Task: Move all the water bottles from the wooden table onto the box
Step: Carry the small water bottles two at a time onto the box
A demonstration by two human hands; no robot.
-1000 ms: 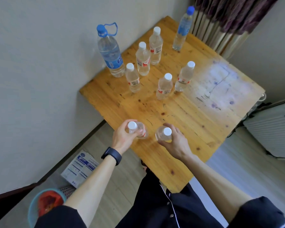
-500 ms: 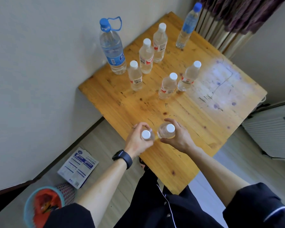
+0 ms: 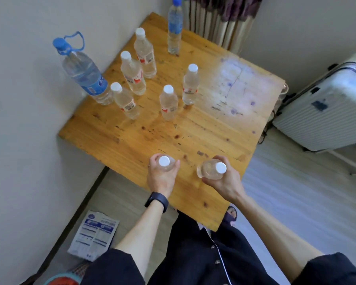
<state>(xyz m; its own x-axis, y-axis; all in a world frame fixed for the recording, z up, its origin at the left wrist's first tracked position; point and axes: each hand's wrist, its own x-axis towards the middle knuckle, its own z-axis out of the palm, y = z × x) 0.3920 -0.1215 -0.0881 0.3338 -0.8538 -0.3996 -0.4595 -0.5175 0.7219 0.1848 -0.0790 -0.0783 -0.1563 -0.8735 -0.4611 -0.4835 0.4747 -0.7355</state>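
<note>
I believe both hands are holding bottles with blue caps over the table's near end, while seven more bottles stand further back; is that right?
No: in the head view the held bottles' caps are white, not blue. The left hand grips the left bottle, the right hand the right bottle, over the near end of the wooden table; seven more bottles stand further back.

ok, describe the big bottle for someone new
On the table, look along the left edge by the wall. The big bottle stands there beside a small white-capped bottle. It alone has a loop handle on its blue cap.
</note>
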